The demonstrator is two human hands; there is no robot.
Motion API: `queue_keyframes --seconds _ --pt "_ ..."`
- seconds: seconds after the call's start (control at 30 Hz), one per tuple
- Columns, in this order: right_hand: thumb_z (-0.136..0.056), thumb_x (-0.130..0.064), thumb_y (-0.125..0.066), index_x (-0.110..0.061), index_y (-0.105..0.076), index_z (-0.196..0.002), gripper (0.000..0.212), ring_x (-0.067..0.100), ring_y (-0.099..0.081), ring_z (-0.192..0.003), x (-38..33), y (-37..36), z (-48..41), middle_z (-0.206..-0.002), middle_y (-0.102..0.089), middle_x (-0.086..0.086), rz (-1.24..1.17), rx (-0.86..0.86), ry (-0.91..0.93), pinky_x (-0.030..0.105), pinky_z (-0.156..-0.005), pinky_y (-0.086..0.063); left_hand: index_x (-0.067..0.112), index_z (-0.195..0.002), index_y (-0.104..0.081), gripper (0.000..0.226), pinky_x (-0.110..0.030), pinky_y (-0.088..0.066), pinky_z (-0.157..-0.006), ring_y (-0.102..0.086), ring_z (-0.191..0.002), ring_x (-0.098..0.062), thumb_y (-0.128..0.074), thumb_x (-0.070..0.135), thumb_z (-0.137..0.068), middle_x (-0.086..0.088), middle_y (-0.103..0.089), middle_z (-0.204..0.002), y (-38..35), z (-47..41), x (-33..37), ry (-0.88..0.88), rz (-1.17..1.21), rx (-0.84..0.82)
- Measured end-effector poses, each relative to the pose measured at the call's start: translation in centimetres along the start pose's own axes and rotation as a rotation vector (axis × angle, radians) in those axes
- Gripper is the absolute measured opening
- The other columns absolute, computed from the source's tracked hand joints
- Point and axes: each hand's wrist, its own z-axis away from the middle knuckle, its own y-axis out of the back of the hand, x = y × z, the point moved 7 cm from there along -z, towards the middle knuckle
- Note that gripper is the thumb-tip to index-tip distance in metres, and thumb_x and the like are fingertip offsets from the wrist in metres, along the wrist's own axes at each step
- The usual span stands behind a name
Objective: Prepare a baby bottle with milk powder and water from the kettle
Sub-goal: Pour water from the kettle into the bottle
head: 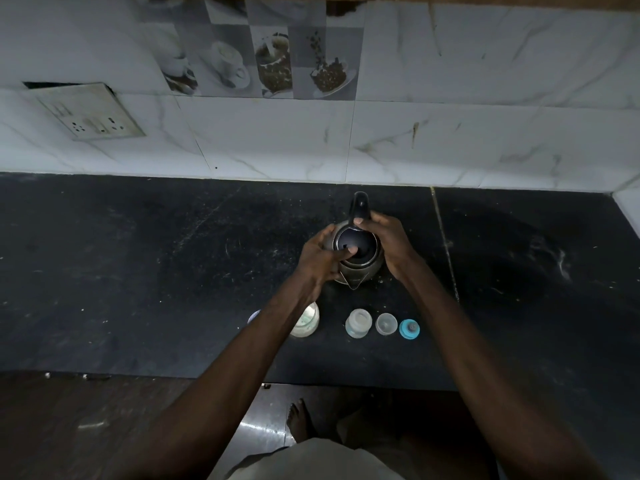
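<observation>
Plainly, the kettle is the thing in hand:
Kettle place: the electric kettle [356, 252] stands upright on the black worktop [138, 265], about mid-width and nearer the back wall than the front edge, spout toward the person.
Left grip: the left hand [320, 259] cups the kettle's left flank, thumb laid across the dark lid [356, 242]; pressed against it, not spread.
Right grip: the right hand [389, 242] wraps the right flank by the root of the handle [360, 206], fingers curled; whether it clamps hard cannot be told.
Kettle handling: steel body, rigid and smooth, likely slippery and possibly hot; likely heavy if full. Best taken by the black plastic handle, which rises at the back.
Lid: round, dark, glossy; seems closed, though the dim light leaves this unsure.
Bottle: the clear baby bottle [358, 323] stands open near the front edge, light, easily tipped.
Bottle parts: a clear cap [386, 323] and a blue-ringed teat [409, 329] sit beside it to the right, apart from each other.
Powder jar: a pale jar [306, 322], partly hidden under the left forearm; contents unclear.
Worktop texture: speckled dark stone, matt, dusty.
</observation>
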Motion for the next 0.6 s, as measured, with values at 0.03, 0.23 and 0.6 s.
queue_keyframes --seconds 0.03,0.23,0.6 --pt "-0.091 -0.014 -0.075 0.007 -0.072 -0.117 0.034 0.033 -0.073 -0.099 -0.2 -0.3 -0.5 -0.115 -0.075 0.028 0.003 -0.015 -0.026 0.052 -0.102 -0.055 0.045 -0.107 -0.072 0.037 -0.043 -0.065 -0.069 -0.074 -0.079 -0.015 -0.084 0.017 -0.085 0.003 -0.079 -0.115 0.2 -0.4 0.4 0.016 -0.027 0.007" --pt "-0.096 -0.013 -0.071 0.013 -0.069 -0.121 0.035 0.037 -0.071 -0.100 -1.2 -2.2 -2.9 -0.120 -0.071 0.033 0.009 -0.053 -0.110 0.055 -0.107 -0.052 0.026 -0.112 -0.071 0.022 -0.033 -0.059 -0.055 -0.075 -0.078 -0.015 -0.078 0.032 -0.092 0.005 -0.080 -0.104 1.4 -2.7 2.5 0.058 -0.111 0.005" --pt "-0.099 -0.011 -0.069 0.004 -0.071 -0.111 0.020 0.034 -0.066 -0.097 -2.1 -3.7 -5.5 -0.108 -0.071 0.029 -0.017 -0.003 -0.130 0.044 -0.093 -0.053 0.013 -0.133 -0.065 0.041 -0.056 -0.058 -0.085 -0.060 -0.133 -0.034 -0.074 0.027 -0.096 -0.008 -0.069 -0.133 2.5 -5.9 4.6 0.161 -0.144 -0.005"
